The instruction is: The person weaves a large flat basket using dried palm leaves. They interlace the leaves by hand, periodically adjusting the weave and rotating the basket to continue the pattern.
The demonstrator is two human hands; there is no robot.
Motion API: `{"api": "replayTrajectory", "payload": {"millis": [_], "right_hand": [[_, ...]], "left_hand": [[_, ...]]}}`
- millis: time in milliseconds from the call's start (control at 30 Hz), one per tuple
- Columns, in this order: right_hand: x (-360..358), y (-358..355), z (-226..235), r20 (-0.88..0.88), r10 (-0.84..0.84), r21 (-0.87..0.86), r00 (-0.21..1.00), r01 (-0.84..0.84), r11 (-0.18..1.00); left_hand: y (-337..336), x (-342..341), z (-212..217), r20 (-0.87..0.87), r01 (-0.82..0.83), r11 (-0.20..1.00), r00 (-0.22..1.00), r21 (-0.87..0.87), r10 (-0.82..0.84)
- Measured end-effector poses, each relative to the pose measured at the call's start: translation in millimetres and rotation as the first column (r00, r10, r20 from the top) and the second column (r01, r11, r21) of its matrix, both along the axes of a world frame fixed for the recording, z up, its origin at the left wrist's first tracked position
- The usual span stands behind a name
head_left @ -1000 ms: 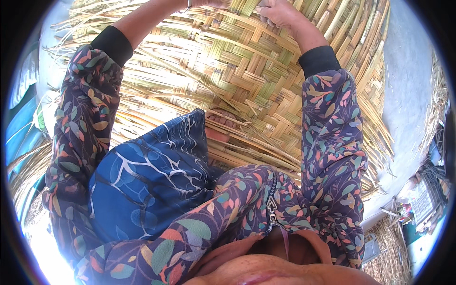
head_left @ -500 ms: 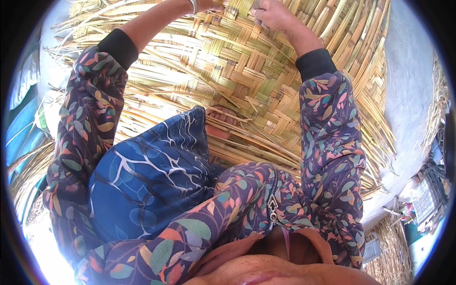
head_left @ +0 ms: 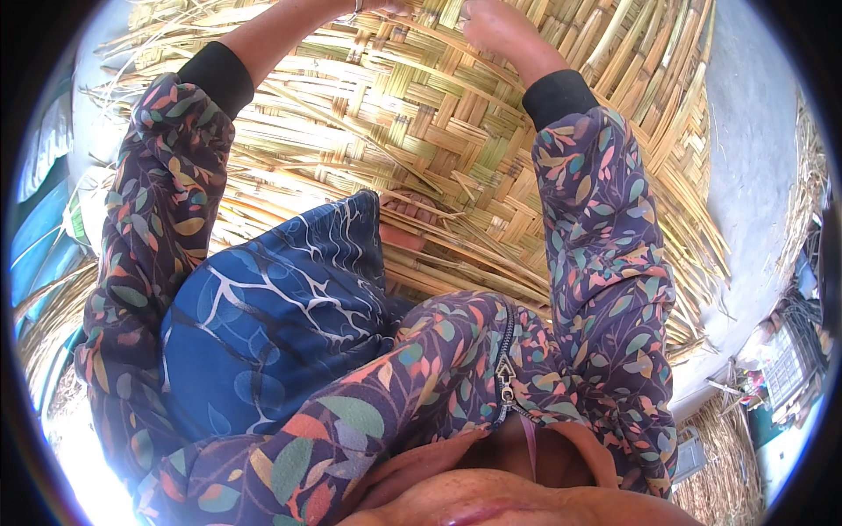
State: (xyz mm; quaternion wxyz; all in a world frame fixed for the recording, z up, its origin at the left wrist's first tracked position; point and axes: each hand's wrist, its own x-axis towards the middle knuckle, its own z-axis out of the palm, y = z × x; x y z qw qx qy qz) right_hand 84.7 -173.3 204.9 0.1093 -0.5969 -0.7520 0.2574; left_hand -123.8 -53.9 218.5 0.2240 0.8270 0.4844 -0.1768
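Observation:
A large mat of woven yellow-green split cane strips spreads before me, with loose strip ends fanning out at its sides. At the top edge of the picture, my right hand is closed low over the weave, its fingers curled; what they grip is hidden. My left hand reaches to the same edge, left of the right one, and is mostly cut off. Its fingers rest close to the strips, but their grip does not show. A bare foot presses on the mat near my blue-clad knee.
Pale grey ground borders the mat on the right. Beyond it lie dry straw and a dark grid-like crate. Blue sheeting and more loose strips lie at the far left.
Both hands have moved up toward the top edge, the right one also slightly left. A grey thing at the right fingers, visible before, is now out of sight.

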Motion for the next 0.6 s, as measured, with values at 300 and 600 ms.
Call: {"api": "replayTrajectory", "payload": {"millis": [300, 600], "right_hand": [[1.4, -3.7, 17.4, 0.127, 0.27, 0.139, 0.955, -0.286, 0.948], [-4.1, -7.8, 5.3, -0.102, -0.257, -0.112, 0.961, 0.246, 0.963]], "left_hand": [[0.9, -23.3, -14.9, 0.193, -0.133, 0.979, 0.968, -0.154, 0.161], [-10.9, -16.3, 0.6, 0.121, -0.1, 0.995, 0.988, 0.01, 0.099]]}}
